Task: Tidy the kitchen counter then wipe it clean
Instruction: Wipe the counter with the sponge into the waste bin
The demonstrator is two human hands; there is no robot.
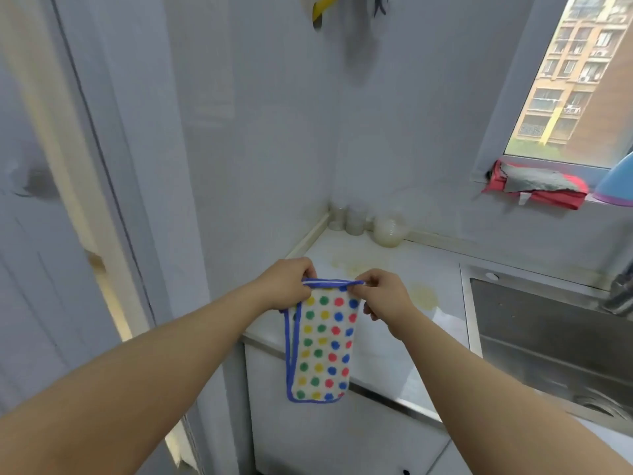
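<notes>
Blue-edged dotted cloth is hanging folded from both hands, in front of the counter's front edge. The left hand is pinching its top left corner and the right hand is pinching the top right, both arms reaching forward. Beyond the grip, jars are standing in the counter's corner. Right of it, yellowish stains are marking the top, with the sink lying farther right.

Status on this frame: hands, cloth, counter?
Left hand and right hand both pinch dotted cloth at top edge. Hangs free, not yet wiping. Yellowish stains on counter, jars in back corner.
</notes>
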